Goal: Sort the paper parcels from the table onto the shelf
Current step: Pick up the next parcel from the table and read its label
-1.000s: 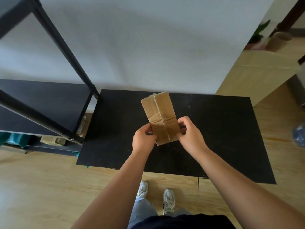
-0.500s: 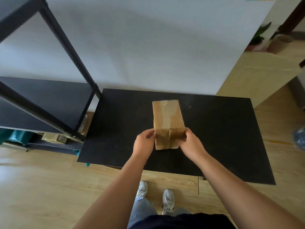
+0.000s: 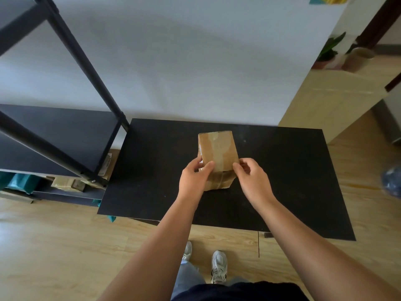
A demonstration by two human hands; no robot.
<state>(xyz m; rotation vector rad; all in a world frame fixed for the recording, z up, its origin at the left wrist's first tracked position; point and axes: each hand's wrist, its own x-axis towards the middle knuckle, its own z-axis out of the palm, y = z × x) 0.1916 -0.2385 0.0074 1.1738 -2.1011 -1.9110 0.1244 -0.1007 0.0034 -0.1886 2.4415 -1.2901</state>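
Note:
A brown paper parcel (image 3: 219, 148) sealed with tape stands upright on the black table (image 3: 282, 170), near its middle. My left hand (image 3: 194, 179) grips the parcel's left side, thumb across the front face. My right hand (image 3: 252, 179) is at the parcel's right edge with loosely curled fingers; only the thumb tip seems to touch the paper. The black metal shelf (image 3: 54, 131) stands to the left of the table, its middle board bare.
On the shelf's lowest board lie brown parcels (image 3: 65, 183) and a teal package (image 3: 19, 181). A white wall runs behind the table. A wooden cabinet (image 3: 332, 94) with a potted plant (image 3: 327, 53) is at the right. A bluish bag (image 3: 392, 181) lies on the floor, far right.
The parcel was turned from a tilted hold to upright and set down on the table. My right hand has loosened from its side, while the left still grips it.

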